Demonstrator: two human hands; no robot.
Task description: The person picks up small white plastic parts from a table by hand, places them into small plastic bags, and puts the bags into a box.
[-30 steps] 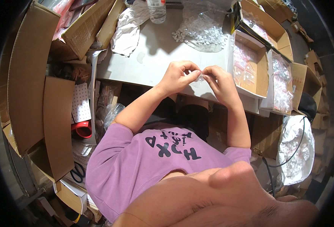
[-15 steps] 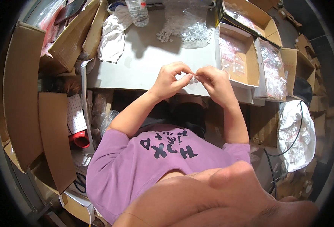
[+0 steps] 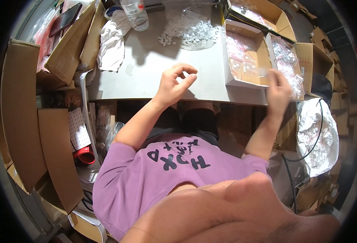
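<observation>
Left hand (image 3: 173, 86): over grey table (image 3: 158, 79), fingers curled, thumb tip close to index tip
Right hand (image 3: 279, 88): blurred, at near right corner of open carton (image 3: 263, 50); grip unreadable
Open carton: flat clear packets (image 3: 243, 65), small white discs among them
Right of it: heaped clear packets (image 3: 288, 68), boxed
Table back: loose white discs (image 3: 192, 36), clear bag (image 3: 186, 14)
Back left: clear bottle (image 3: 135, 16), crumpled white cloth (image 3: 112, 46)
</observation>
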